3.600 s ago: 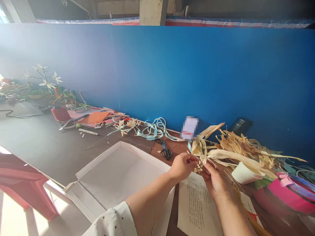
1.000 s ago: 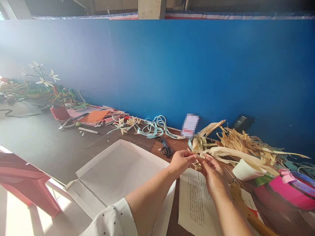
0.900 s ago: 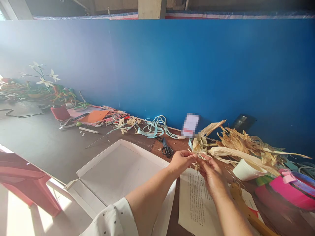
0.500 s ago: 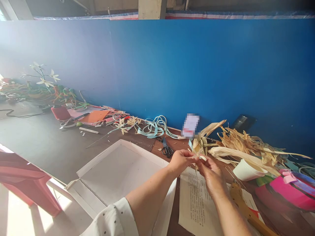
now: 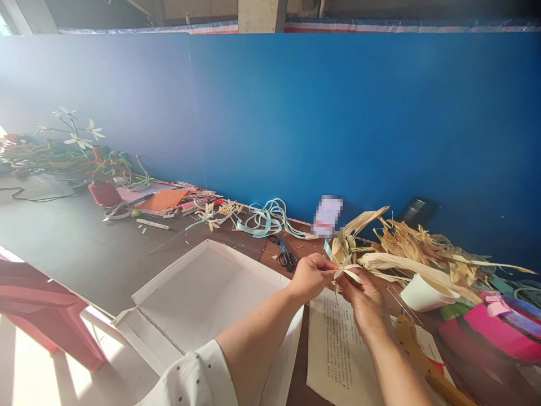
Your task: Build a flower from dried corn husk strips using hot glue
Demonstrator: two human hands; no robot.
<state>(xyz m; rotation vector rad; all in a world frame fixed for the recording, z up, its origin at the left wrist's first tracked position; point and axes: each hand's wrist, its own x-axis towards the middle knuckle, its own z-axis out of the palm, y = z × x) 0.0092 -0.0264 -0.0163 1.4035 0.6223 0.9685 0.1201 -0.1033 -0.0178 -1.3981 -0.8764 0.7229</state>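
Observation:
My left hand (image 5: 310,276) and my right hand (image 5: 366,301) meet above a printed sheet of paper (image 5: 336,344), both pinching a small pale corn-husk strip (image 5: 347,272). Each hand's fingers are closed on that strip. Just behind the hands lies a heap of dried corn husks (image 5: 406,251). Black scissors (image 5: 286,256) rest on the brown table to the left of my left hand.
A shallow white cardboard tray (image 5: 203,299) lies at the lower left. A white paper cup (image 5: 420,293), a pink container (image 5: 494,332) and a wooden-handled tool (image 5: 416,352) sit on the right. Pale blue ribbon (image 5: 266,220), husk flowers (image 5: 211,217) and craft scraps line the blue wall. A red chair (image 5: 46,316) stands at far left.
The hands have shifted slightly and the husk strip between the fingers has turned, with its tip now sticking out to the right. Everything else is as before.

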